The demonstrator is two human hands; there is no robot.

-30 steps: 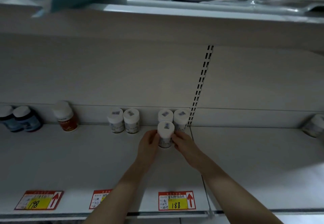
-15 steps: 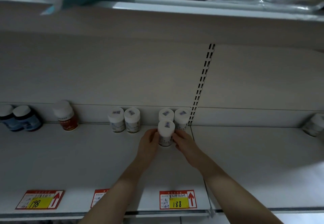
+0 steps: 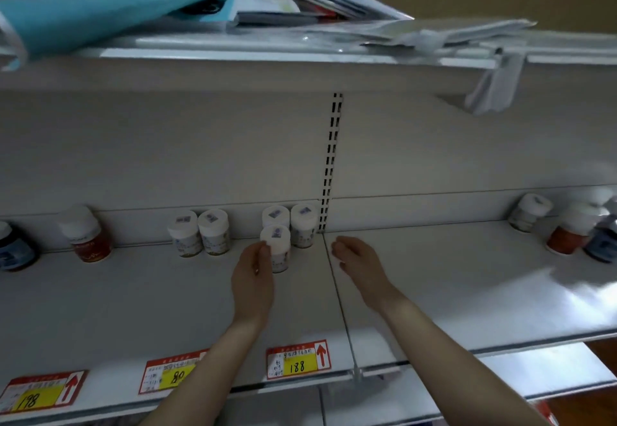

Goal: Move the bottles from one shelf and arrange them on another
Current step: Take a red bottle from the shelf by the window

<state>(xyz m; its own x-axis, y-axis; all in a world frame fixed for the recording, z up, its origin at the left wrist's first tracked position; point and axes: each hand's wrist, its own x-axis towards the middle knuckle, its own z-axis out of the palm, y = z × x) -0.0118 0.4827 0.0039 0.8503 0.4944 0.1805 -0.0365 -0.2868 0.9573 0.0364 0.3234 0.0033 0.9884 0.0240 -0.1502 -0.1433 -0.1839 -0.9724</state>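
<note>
On the shelf (image 3: 467,292), my right hand (image 3: 354,258) has come off to the right, fingers loosely curled and empty. My left hand (image 3: 252,272) still touches the white-capped bottle (image 3: 276,248), fingers fairly straight along its left side. The bottle stands upright, just near of the back pair of bottles (image 3: 303,225), so I judge it placed.

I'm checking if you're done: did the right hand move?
Yes. The right hand has left the front bottle, moving right across the shelf seam.
</note>
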